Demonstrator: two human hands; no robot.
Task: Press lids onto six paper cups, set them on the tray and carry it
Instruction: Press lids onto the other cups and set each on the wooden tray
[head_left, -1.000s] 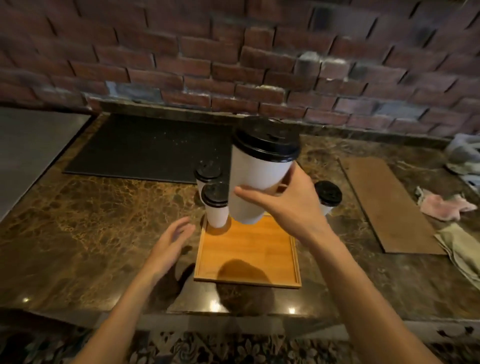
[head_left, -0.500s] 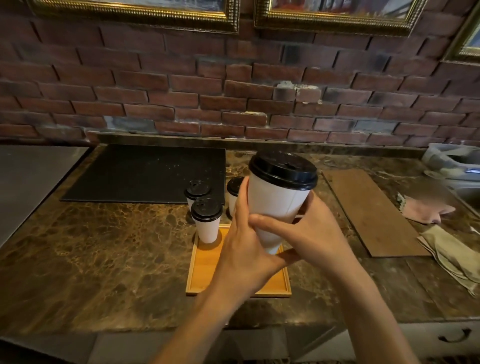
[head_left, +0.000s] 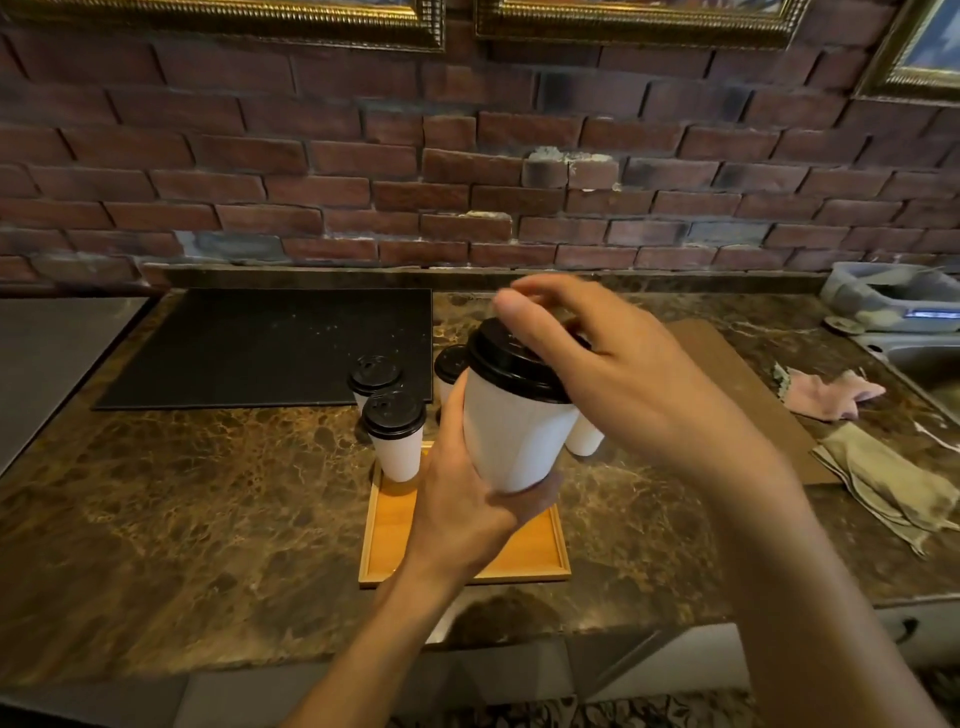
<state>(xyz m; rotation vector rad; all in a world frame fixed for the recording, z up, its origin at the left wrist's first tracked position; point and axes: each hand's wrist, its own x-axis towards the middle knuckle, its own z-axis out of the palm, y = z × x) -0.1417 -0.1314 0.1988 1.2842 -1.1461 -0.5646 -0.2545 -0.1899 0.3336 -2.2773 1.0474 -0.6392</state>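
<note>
Now held up over the wooden tray (head_left: 540, 553): a white paper cup (head_left: 511, 441), ribbed on its wall, narrower toward the bottom, slightly tilted. Gripped low by the left hand (head_left: 462, 499), fingers curled under the base and thumb up along the side. Covered from above by the right hand (head_left: 628, 384), fingers loosely bent across the round black plastic lid (head_left: 511, 366), thumb lifted off it. Behind, another lidded cup (head_left: 397, 441) standing on the tray's far-left corner. Underneath, glossy brown marble counter (head_left: 208, 509).
</note>
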